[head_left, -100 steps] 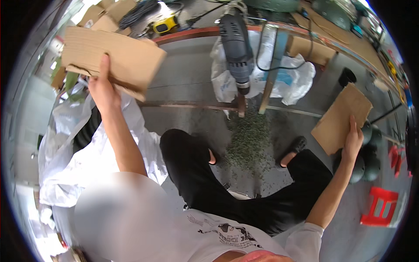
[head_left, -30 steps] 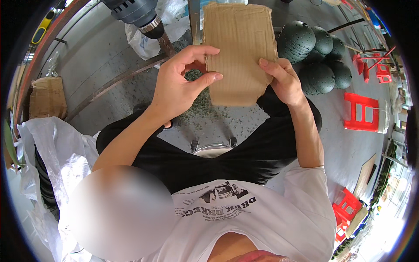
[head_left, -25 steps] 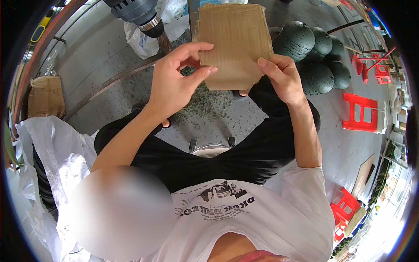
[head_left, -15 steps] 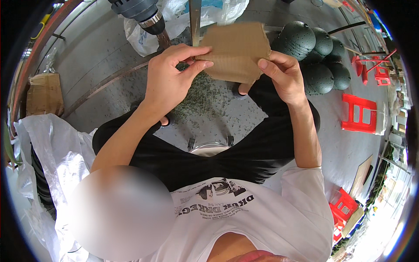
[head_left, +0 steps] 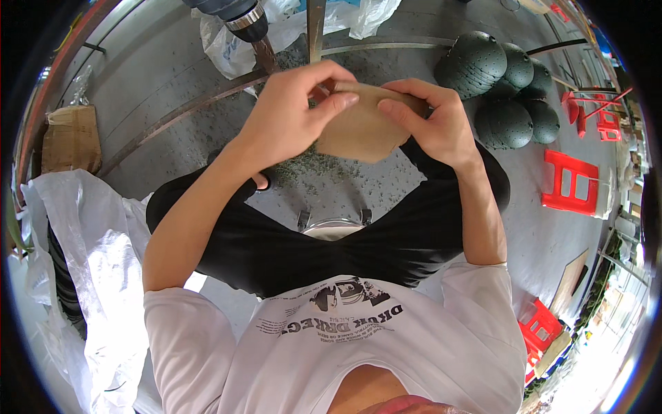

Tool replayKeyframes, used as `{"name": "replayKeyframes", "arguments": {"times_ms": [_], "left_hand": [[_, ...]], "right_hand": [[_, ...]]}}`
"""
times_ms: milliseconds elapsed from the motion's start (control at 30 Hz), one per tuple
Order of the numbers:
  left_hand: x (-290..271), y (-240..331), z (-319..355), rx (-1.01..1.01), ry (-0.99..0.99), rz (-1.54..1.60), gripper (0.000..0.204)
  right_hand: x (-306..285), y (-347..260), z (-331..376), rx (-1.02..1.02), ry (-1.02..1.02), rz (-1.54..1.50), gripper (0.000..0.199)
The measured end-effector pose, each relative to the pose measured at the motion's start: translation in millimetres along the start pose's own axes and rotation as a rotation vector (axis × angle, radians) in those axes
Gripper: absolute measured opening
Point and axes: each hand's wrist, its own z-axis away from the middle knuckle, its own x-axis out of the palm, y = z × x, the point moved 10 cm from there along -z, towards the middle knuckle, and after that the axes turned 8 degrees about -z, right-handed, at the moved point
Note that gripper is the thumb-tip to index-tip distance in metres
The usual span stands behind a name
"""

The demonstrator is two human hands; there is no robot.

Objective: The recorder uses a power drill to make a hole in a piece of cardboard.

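Observation:
Between my two hands is a piece of brown cardboard (head_left: 362, 134), held in front of me over my knees. My left hand (head_left: 301, 103) pinches its upper left edge between thumb and fingers. At the upper right edge, my right hand (head_left: 434, 124) grips it the same way, thumb on the near face. The cardboard is tilted and its top edge looks bent; the lower part hangs below my fingers. Beyond my left hand a dark power drill (head_left: 238, 17) points down at a brown metal bar.
Dark green perforated half-domes (head_left: 472, 63) are stacked at the right, near a red plastic stool (head_left: 571, 183). Green scraps (head_left: 321, 172) litter the floor between my legs. Metal frame bars (head_left: 181, 124) cross ahead. White plastic sheeting (head_left: 103, 255) and a cardboard box (head_left: 71, 140) lie left.
The cardboard has tipped, its lower edge now nearer me. Both hands have shifted toward each other along its top edge and have closed over it more. The left sleeve has come into view.

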Motion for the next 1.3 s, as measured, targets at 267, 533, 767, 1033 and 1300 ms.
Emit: {"name": "replayKeyframes", "arguments": {"times_ms": [267,533,767,1033,1300], "left_hand": [[0.4,-15.1,2.5,-0.085,-0.092,0.171,0.036],[6.2,-6.6,16.0,-0.081,-0.166,0.155,0.041],[3.2,-11.3,19.0,-0.088,-0.022,0.291,0.039],[-9.3,-23.2,12.2,-0.107,0.149,0.176,0.036],[-19.3,-2.7,15.7,0.09,0.331,-0.081,0.033]], "right_hand": [[-17.7,46.0,6.3,0.367,0.269,-0.631,0.036],[-16.9,48.7,2.2,0.352,0.208,-0.884,0.038],[-1.3,44.5,0.4,0.363,0.189,-1.056,0.043],[20.2,47.4,8.9,0.307,0.062,-0.713,0.069],[27.9,50.9,8.4,0.375,0.117,-0.575,0.06]]}}
